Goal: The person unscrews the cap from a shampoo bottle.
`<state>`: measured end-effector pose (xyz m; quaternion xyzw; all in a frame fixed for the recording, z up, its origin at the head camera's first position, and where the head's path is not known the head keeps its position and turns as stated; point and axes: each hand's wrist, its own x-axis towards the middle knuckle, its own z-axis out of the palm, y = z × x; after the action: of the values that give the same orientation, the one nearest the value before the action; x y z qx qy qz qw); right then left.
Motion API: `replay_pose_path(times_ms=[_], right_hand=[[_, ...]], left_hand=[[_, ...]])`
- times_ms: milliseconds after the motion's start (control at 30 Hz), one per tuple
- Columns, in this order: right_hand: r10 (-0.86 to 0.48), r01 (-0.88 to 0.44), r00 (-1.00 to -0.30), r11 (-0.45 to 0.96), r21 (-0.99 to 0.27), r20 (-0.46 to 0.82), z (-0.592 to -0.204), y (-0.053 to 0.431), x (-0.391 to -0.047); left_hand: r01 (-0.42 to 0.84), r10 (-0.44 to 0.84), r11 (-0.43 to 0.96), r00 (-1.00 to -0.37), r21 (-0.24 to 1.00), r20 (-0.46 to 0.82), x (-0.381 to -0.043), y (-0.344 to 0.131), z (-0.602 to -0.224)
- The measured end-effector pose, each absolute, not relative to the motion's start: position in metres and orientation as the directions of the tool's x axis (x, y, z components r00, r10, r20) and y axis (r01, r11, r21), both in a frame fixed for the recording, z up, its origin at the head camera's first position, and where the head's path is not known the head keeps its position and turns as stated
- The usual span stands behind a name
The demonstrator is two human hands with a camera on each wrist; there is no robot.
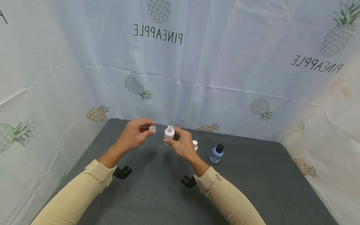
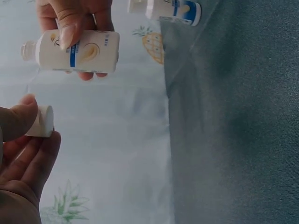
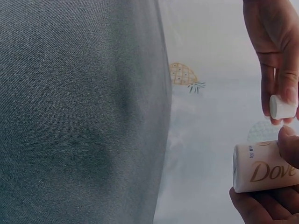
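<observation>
My left hand (image 1: 136,133) pinches a small white cap (image 1: 152,128) between thumb and fingers, with its hollow side up in the head view. Just to the right, my right hand (image 1: 182,143) grips a white Dove bottle (image 1: 169,132) around its body. The bottle is held above the table, roughly upright, and its bare neck shows. Cap and bottle are apart, with a small gap between them. In the left wrist view, the bottle (image 2: 79,51) shows a blue stripe on its label. The right wrist view shows the lettering on the bottle (image 3: 266,167) and the cap (image 3: 282,107).
Behind my right hand stands another white capped bottle (image 1: 195,144), partly hidden. A blue bottle with a black cap (image 1: 216,154) stands further right on the dark grey table (image 1: 253,184). A curtain printed with pineapples (image 1: 213,75) hangs behind the table.
</observation>
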<state>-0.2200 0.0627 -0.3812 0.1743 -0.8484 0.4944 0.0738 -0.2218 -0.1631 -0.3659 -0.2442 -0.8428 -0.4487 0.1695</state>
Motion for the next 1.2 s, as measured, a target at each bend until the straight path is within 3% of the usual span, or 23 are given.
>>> replay_pose_path(times_ms=[1200], right_hand=[[-0.231,-0.302,-0.949,0.476,-0.826,0.214,-0.410,0.054,-0.232]], left_hand=[[0.538,0.273,0.516,-0.841,0.667,0.467,-0.224,-0.162,-0.396]])
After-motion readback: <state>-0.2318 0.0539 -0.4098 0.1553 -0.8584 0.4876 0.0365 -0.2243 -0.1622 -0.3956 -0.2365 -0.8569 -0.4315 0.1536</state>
